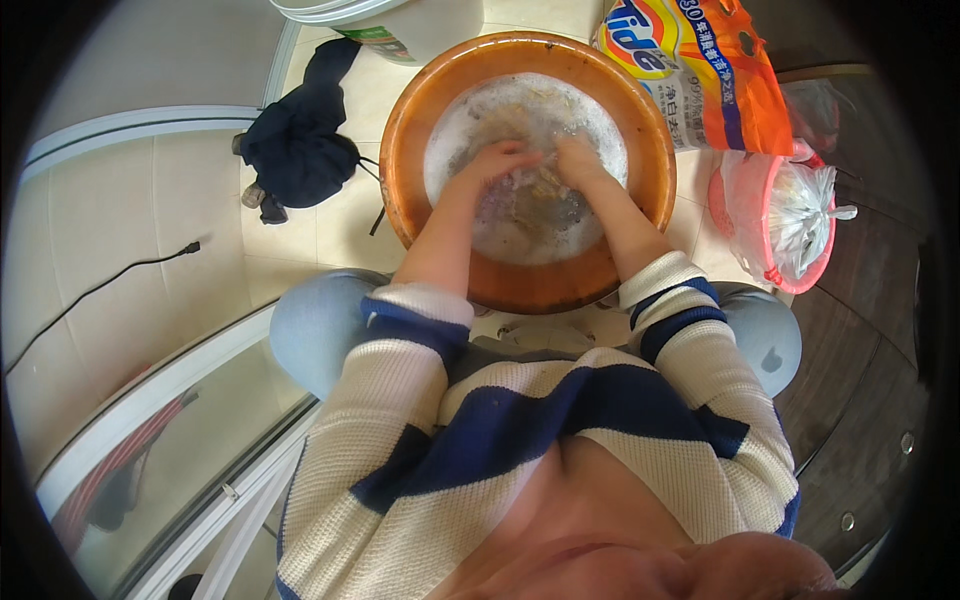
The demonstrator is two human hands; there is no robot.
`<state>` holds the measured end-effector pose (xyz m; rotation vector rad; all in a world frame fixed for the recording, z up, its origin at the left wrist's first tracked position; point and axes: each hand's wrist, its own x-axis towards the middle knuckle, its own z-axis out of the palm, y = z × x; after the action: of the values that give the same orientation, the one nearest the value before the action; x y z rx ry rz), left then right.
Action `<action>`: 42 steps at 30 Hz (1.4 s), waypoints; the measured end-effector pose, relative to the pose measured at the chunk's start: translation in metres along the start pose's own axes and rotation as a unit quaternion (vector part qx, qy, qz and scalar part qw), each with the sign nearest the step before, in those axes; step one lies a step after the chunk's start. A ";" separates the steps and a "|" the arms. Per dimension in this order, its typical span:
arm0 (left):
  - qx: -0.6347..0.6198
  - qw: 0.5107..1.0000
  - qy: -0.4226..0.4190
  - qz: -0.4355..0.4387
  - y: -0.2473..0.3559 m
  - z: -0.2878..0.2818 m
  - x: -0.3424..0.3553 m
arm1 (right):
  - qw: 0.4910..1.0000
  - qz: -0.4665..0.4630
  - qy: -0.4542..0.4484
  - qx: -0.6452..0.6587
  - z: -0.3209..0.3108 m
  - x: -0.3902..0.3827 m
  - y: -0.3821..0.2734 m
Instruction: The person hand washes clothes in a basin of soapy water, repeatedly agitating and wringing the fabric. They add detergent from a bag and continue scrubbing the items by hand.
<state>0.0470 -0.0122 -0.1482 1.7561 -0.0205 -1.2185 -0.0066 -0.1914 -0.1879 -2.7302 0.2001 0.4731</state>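
In front of me stands a round orange-brown basin (660,190) holding cloudy, sudsy water (505,235). My left hand (503,160) is over its middle, at the water's surface. Its fingers stretch toward the right, slightly apart, with nothing visible in them. My right hand (575,160) dips into the foam just beside it, and the suds hide its fingertips. Between and below the hands a brownish, cloth-like mass (545,190) shows dimly under the water. Its kind is hard to make out.
Dark clothing (300,130) lies on the floor at left, near a black cable (130,265). A white bucket (430,30) stands behind the basin. At right are an orange detergent bag (740,90) and a pink bin (825,255) with a plastic liner.
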 end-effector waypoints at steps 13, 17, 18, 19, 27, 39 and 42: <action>-0.497 0.867 0.000 0.024 -0.013 0.058 -0.093 | 0.941 -0.029 0.193 0.275 -0.039 -0.131 -0.085; -0.498 0.852 -0.114 0.112 -0.015 0.052 -0.110 | 0.932 -0.082 0.228 0.270 -0.065 -0.188 -0.128; -0.493 0.849 -0.135 0.132 -0.018 0.050 -0.108 | 0.931 -0.105 0.244 0.252 -0.066 -0.197 -0.133; -0.495 0.848 -0.122 0.142 -0.020 0.051 -0.104 | 0.927 -0.137 0.258 0.237 -0.062 -0.200 -0.134; -0.487 0.855 0.067 0.165 -0.018 0.072 -0.087 | 0.931 -0.092 0.319 0.153 -0.051 -0.140 -0.086; 0.347 0.884 0.297 0.094 -0.037 0.045 -0.074 | 0.985 0.147 0.016 0.094 -0.026 -0.107 -0.059; 0.382 0.897 0.220 0.041 -0.033 0.063 -0.060 | 0.980 0.180 -0.062 0.051 -0.014 -0.097 -0.072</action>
<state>-0.0440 -0.0083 -0.1312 2.6551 -0.3446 -0.7554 -0.0790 -0.1225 -0.1181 -2.5582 0.6716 0.7069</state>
